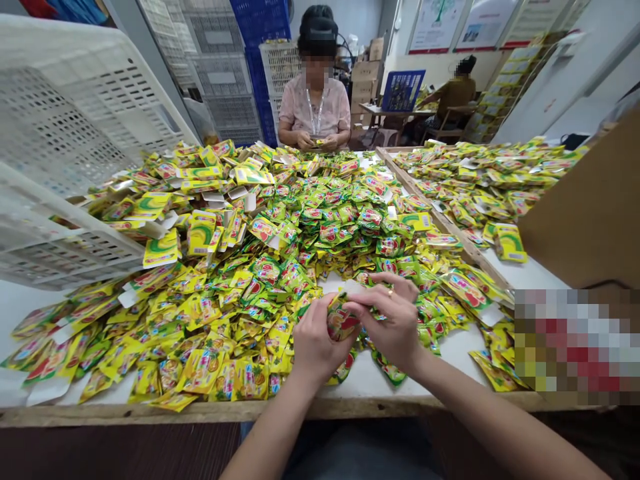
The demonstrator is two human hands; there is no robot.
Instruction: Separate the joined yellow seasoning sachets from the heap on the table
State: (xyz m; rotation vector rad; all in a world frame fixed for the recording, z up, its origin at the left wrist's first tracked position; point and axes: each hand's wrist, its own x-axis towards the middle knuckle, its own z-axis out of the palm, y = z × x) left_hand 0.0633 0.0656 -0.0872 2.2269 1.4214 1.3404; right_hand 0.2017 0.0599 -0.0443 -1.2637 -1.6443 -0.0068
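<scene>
Both hands meet just above the near edge of the table [430, 393], forearms angled inward. Left hand [315, 343] curls its fingers around a small stack of packets [341, 320], clamped from the side; right hand [395, 320] pinches the same stack from above, wrist bent, beside the big sachet heap [280, 233].
</scene>
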